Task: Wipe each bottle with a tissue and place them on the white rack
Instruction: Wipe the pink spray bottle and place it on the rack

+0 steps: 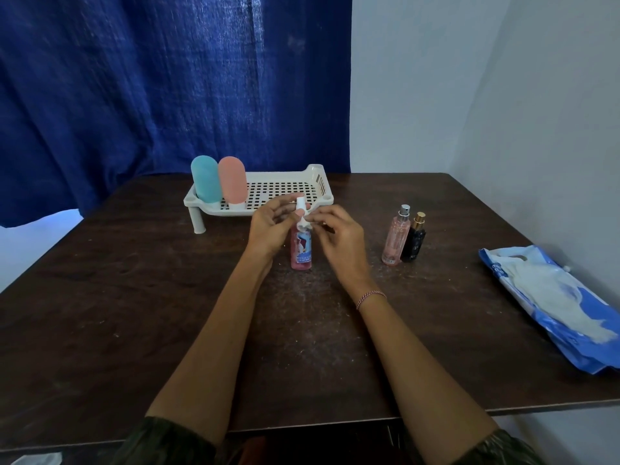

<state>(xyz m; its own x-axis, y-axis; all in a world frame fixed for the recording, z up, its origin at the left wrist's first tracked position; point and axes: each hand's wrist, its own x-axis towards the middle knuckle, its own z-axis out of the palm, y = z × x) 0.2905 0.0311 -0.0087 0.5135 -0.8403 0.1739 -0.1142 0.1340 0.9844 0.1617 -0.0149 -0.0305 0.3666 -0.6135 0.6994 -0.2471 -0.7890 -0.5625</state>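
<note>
Spray bottle [301,250], pink, neck in pinch of left hand [268,229] and right hand [339,238] (label writing illegible)

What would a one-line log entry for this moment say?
spray bottle upright on table | left hand, right hand grip its top | rack: blue bottle, pink bottle | pink perfume, black perfume off rack

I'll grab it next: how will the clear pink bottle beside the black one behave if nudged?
The clear pink bottle stands tall and narrow, so a nudge probably tips it, perhaps against the black bottle beside it. It looks glassy: likely stiff, smooth, breakable.
</note>
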